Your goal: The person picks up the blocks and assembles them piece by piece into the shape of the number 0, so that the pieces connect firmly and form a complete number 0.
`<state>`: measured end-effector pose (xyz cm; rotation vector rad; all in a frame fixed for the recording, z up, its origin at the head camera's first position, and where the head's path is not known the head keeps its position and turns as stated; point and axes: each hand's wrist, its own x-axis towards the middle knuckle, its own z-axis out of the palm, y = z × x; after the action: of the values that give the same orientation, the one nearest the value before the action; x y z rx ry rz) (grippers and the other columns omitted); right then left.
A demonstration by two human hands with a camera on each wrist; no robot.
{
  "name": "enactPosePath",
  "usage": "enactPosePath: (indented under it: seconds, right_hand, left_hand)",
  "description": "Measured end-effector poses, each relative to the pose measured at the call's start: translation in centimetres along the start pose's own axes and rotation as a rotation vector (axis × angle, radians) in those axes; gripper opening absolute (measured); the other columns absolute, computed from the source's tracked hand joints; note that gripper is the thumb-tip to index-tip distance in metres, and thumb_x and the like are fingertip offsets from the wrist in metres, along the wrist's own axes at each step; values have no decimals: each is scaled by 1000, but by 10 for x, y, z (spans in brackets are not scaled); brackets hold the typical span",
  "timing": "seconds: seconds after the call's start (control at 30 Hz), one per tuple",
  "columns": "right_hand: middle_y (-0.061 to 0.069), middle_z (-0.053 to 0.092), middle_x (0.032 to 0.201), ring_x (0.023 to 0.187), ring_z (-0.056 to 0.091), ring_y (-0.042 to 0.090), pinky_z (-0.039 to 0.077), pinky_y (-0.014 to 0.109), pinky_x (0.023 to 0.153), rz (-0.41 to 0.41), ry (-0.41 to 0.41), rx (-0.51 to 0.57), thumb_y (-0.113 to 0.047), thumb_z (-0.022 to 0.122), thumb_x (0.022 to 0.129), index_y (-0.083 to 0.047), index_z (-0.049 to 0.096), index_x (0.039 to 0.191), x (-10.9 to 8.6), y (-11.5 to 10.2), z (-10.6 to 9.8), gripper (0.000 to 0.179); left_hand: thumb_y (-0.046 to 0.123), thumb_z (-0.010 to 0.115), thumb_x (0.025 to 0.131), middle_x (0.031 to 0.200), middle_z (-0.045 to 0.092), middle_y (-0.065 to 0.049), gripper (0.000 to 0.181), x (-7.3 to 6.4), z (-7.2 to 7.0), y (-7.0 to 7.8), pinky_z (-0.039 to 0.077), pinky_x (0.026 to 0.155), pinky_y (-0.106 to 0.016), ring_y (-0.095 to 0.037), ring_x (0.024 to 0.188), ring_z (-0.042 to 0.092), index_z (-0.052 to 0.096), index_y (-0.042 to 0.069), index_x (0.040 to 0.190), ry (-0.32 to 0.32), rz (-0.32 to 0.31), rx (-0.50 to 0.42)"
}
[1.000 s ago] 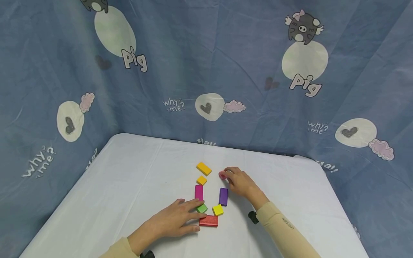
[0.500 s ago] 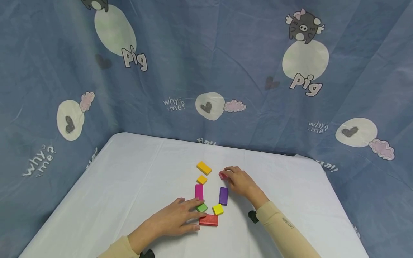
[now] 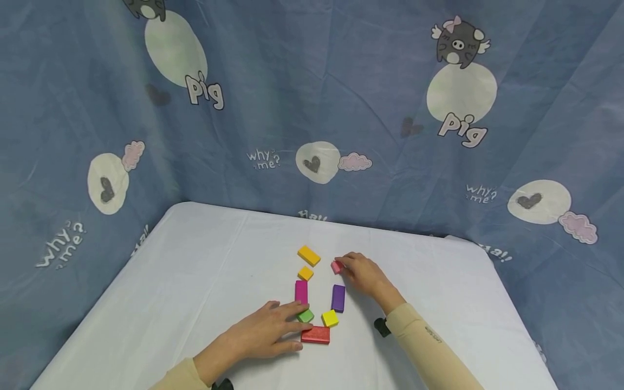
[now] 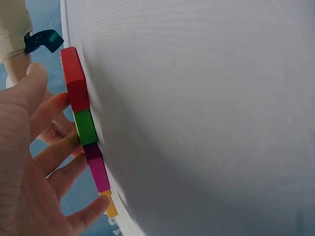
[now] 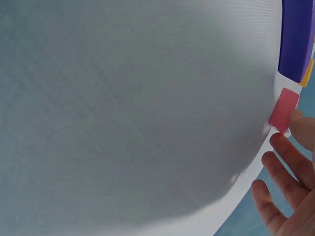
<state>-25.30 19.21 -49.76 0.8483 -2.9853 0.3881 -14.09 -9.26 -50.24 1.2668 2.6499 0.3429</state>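
In the head view my left hand [image 3: 265,331] lies with its fingers spread beside a column of blocks. Its fingertips touch or hover over the red block [image 3: 315,335] and the green block [image 3: 305,316]; the left wrist view shows the fingers along their sides. Beyond the green one are a magenta block [image 3: 301,291] and a small orange block [image 4: 112,204]. My right hand [image 3: 363,273] pinches a small pink block [image 5: 284,109] between thumb and index finger, the other fingers held loosely apart. That block sits just beyond the purple block [image 3: 338,298].
A longer orange block [image 3: 309,255] lies at the far end of the left column. The yellow block [image 3: 330,318] stands between the purple and red ones. A white cloth covers the table [image 3: 234,244], and a blue printed curtain [image 3: 380,179] hangs behind it.
The pink block has turned slightly in my right fingers, and more of it shows. My left hand and the other blocks stay where they were.
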Motion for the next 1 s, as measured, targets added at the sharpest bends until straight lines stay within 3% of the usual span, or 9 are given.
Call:
enactPosePath:
  seconds: [0.47,1.0]
  right_hand:
    - [7,65,116,109,60,24,47,41,97,-17,-16,-6,-11,69,92,-12,66,127,-3,-1,0,36]
    - [4,67,110,104,62,22,50,41,94,-31,25,11,-16,65,95,-11,65,128,-5,0,4,33]
  left_hand:
    - [58,47,97,151,41,2,48,0,-1,1,38,102,-58,-19,137,38,52,40,140,-3,-2,-5]
    - [58,47,97,151,41,2,47,0,0,1,38,101,-58,-20,138,38,52,41,140,-5,-9,-18]
